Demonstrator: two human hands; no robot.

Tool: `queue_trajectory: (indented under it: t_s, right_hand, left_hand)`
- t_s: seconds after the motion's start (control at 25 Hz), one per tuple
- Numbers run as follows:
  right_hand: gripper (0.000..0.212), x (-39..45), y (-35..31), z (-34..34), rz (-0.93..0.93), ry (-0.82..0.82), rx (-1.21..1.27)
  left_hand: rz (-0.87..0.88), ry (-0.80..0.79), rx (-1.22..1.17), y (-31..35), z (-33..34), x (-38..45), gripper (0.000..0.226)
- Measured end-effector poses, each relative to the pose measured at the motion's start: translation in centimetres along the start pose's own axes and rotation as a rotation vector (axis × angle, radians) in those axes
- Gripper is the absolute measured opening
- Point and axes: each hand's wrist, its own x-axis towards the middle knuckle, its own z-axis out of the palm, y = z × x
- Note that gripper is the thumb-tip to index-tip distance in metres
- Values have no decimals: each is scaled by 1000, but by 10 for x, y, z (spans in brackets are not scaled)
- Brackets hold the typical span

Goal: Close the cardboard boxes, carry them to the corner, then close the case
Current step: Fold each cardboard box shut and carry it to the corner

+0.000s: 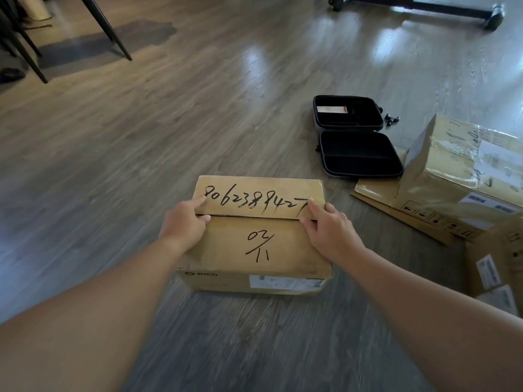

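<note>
The left hand (pixel 185 219) and right hand (pixel 328 229) were laid flat, fingers spread and gripping nothing, on the cardboard box (pixel 256 244) at centre frame, apparently to press its flaps shut; the case (pixel 358 137) (lying open) was seen upper right.

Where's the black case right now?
The black case lies open on the floor, right of centre in the head view, beyond the box under both hands and just left of the taped box.
</note>
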Motion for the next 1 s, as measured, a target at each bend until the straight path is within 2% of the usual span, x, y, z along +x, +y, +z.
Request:
queue_trajectory:
  t_s: [0.08, 0.16, 0.32, 0.6, 0.84, 1.0]
  right_hand:
    - [43, 3, -11, 2, 25, 44, 22]
    - [37, 4, -18, 2, 79, 52, 45]
    - [51, 8, -31, 3, 116, 23, -5]
    - [56, 39, -68, -29, 27, 139, 76]
    - [61, 50, -152, -103, -50, 51, 92]
    - [65, 35, -246, -177, -145, -25, 112]
  left_hand:
    - [-9, 14, -5, 5, 1, -3, 52]
    - [-15, 30, -24, 7, 0, -4, 49]
    - [-13, 67, -41, 11, -10, -6, 46]
    - [-5, 190, -87, 21, -57, 0, 44]
    - [-75, 239, -16, 42, -146, -35, 45]
    - [-192, 272, -28, 64, -255, -84, 45]
